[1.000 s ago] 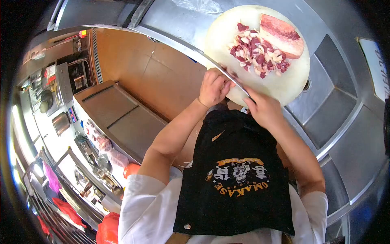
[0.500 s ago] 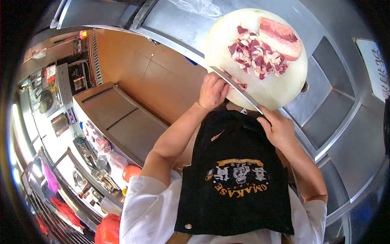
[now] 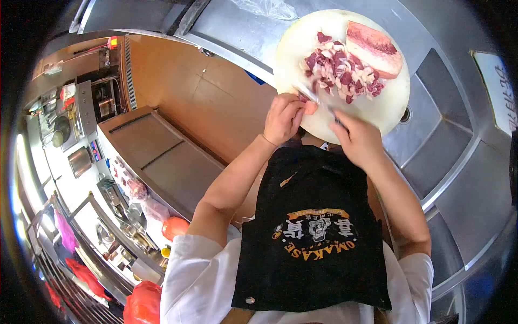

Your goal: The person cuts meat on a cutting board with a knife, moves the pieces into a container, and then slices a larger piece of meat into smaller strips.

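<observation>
On the round white cutting board point(image 3: 345, 120), my left hand point(image 3: 284, 119) grips a small strip of meat point(image 3: 309, 106) at the board's near left edge. My right hand point(image 3: 358, 140) is wrapped around the dark handle of a knife point(image 3: 313, 96), whose blade is smeared by motion and lies over the strip, close to my left fingers. A heap of cut red and whitish meat pieces point(image 3: 340, 67) lies just beyond the blade. Beside the heap, at the far right of the board, rests a large slab of fatty meat point(image 3: 372, 51).
A steel counter point(image 3: 232, 32) surrounds the board, with a clear plastic bag point(image 3: 267, 8) at its far side. Right of the board is a sunken steel basin point(image 3: 410, 129) with a drain. Brown floor point(image 3: 194, 81) and a low steel cabinet point(image 3: 145, 143) are to the left.
My right hand has moved up and left over the board with the knife, and the blade has swung to a steeper angle. My left hand stays nearly in place on the meat strip.
</observation>
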